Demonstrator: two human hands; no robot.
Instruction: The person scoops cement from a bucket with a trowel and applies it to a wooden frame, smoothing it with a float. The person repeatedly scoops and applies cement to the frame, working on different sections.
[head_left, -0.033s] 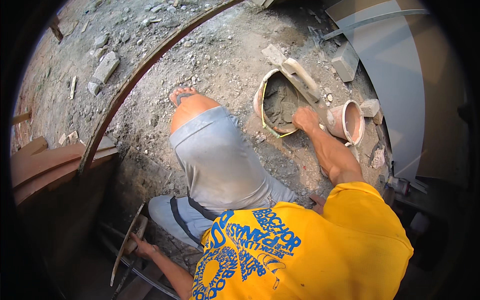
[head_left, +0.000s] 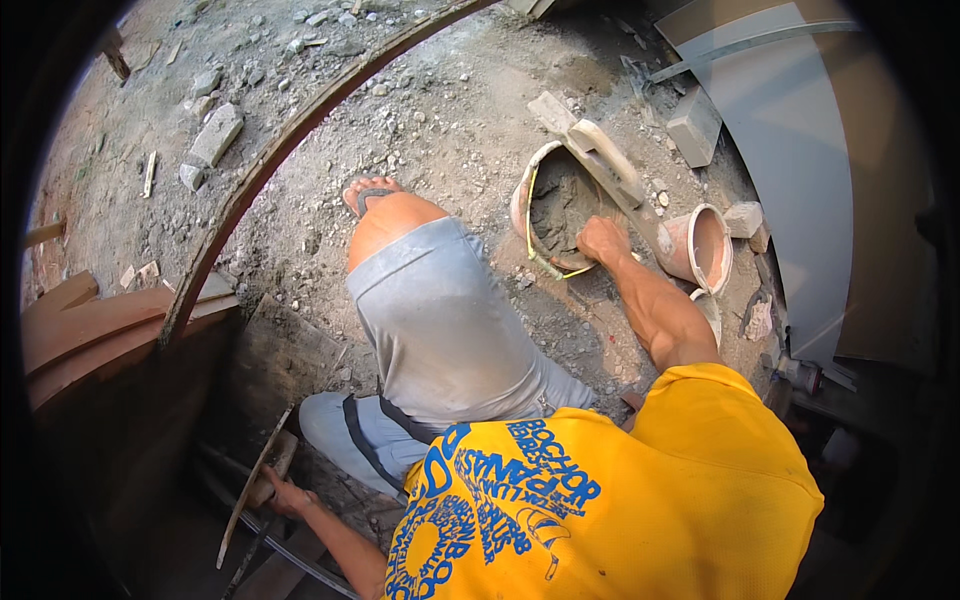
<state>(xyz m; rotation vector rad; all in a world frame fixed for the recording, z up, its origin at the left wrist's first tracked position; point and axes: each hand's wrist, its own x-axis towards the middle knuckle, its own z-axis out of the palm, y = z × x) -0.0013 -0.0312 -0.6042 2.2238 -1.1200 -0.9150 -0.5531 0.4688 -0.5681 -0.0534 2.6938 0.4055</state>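
Observation:
A bucket [head_left: 520, 205] of wet grey mortar [head_left: 565, 205] stands on the ground ahead of me, to the right. My right hand [head_left: 604, 240] is closed in a fist at its near right rim, over the mortar; whatever the fingers grip is hidden. Along the bucket's far right side rests a long float [head_left: 612, 165] with a thick pale handle. Low on the left, my left hand [head_left: 288, 494] is wrapped round the handle of another float [head_left: 250, 490], a thin board seen nearly edge-on.
A smaller, mortar-stained bucket [head_left: 697, 245] leans beside the mortar bucket. Pale blocks [head_left: 695, 125] lie next to a large sheet panel [head_left: 790, 140] at the right. A curved strip [head_left: 300, 120] arches across the left, above rubble-strewn ground. Reddish boards [head_left: 110, 325] are stacked at the left.
My right hand has shifted slightly left, further over the mortar. The left hand and its float stay almost where they were; the whole view has moved a little.

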